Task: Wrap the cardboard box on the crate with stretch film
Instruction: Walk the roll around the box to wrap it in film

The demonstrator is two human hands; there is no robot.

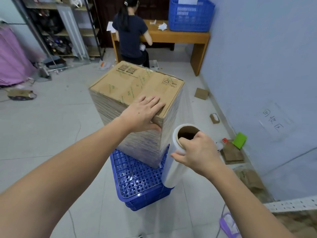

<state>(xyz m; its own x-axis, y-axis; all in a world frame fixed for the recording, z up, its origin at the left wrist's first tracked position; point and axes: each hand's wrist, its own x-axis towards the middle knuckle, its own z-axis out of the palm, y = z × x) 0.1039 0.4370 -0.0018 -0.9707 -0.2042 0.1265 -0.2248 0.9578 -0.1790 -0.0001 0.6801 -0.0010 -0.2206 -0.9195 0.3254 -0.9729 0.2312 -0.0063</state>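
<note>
Left hand point(143, 114) flat on near top corner of brown cardboard box point(135, 85), upright on blue perforated plastic crate point(137, 182). Right hand point(199, 152) grips white stretch-film roll point(175, 162), axis upright beside box. Tape reads "SEAL".

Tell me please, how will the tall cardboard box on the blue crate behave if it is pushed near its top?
The cardboard box stands tall on the upturned blue crate, so it would probably tip rather than slide. The left hand presses flat on its top, likely steadying it. Film already covers its sides, which probably makes them slippery.
</note>
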